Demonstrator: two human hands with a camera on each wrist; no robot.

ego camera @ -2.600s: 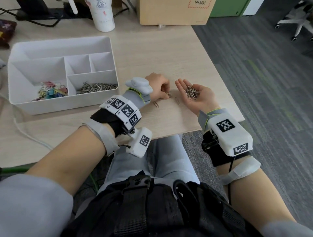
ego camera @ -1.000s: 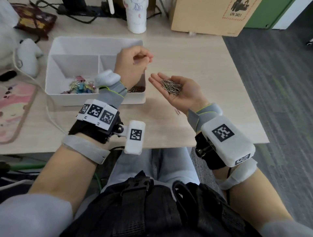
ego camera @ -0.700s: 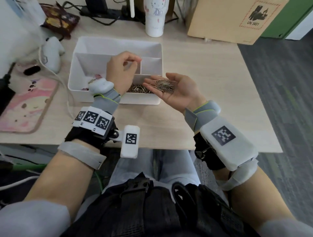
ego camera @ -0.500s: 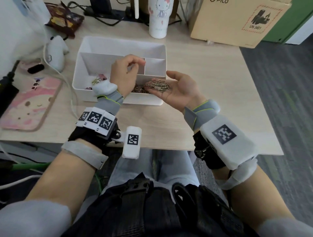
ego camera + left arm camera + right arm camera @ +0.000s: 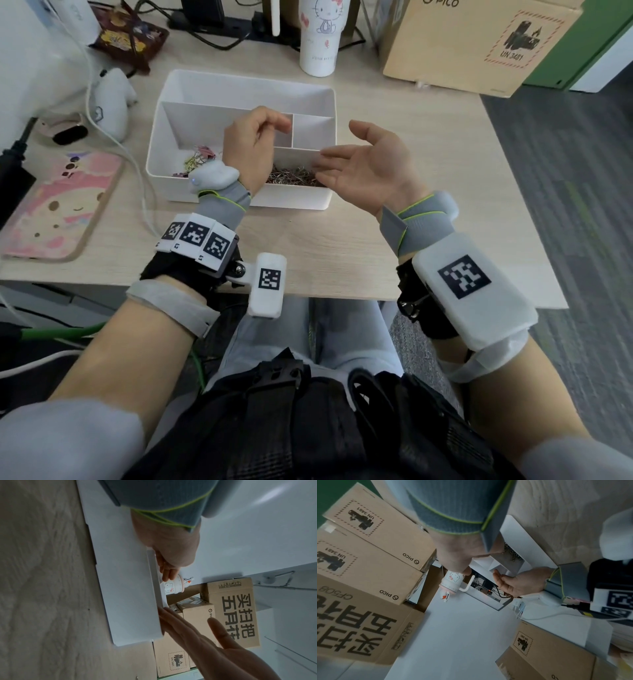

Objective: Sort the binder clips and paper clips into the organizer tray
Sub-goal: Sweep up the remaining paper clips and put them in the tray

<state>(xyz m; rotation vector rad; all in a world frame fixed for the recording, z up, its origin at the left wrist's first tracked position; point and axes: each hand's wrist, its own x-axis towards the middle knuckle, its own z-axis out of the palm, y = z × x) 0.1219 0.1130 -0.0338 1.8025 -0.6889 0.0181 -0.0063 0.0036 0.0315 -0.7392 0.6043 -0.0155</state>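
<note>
Bare and flat, the right hand (image 5: 368,168) sits at the middle of the head view, palm up and tipped toward the white plastic organizer tray (image 5: 239,87). Its fingers are straight and nothing lies on the palm, so this grip has let go. The fingertips reach over the tray's near right corner, just above the silver wire paper clips (image 5: 291,176) heaped in the near compartment.

Left of it, the left hand (image 5: 251,142) hovers over the middle of the tray with its fingers curled loosely. I cannot tell if a clip is pinched in them; the left wrist view does not show it either.

I think this step is dropping paper clips into their place, and it looks done for the right hand. The light wooden bench (image 5: 342,240) shows no loose clips in front of the tray, so the job may be close to its end. The next move would be to lift both hands away and look for any clips that were missed.

The colourful binder clips (image 5: 198,161) lie in the big left compartment. The two small back compartments look bare.

Farther off, a pink phone case (image 5: 58,212) lies at the left. A white cable (image 5: 137,161) runs just beside the tray's left wall. A white tumbler with a cat picture (image 5: 322,37) and a brown cardboard box (image 5: 476,44) stand at the top. None of these blocks the tray.
</note>
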